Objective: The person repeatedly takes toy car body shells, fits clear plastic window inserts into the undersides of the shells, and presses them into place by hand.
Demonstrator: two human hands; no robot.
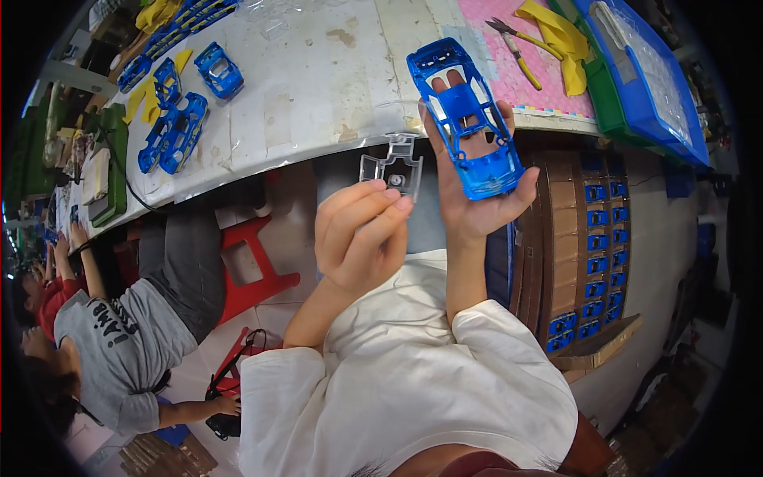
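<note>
From where I sit, the head view gives me the blue car shell (469, 107) best: glossy, bright blue, with open window gaps along both sides and a paler, shinier patch at the end nearer the wrist, the far end showing darker recesses. It lies lengthwise along my upturned right grip (469, 171), which cradles it from below; I can see fingers through its openings, while the thumb stands out past its right side. The shell is held up at the near edge of the desk (318, 95), one end over the top, the other out on my side. To its left, well clear of it, my left grip (362, 230) is narrow, pinching a clear plastic piece (395, 180) by its lower end with thumb and fingertips. That piece is a colourless, see-through frame with a wide lower part, an opening in the middle and a slimmer tab on top, all in front of the desk edge. More blue shells (218, 71) rest at the desk's left, and yellow-handled pliers (520, 63) lie on its right.
</note>
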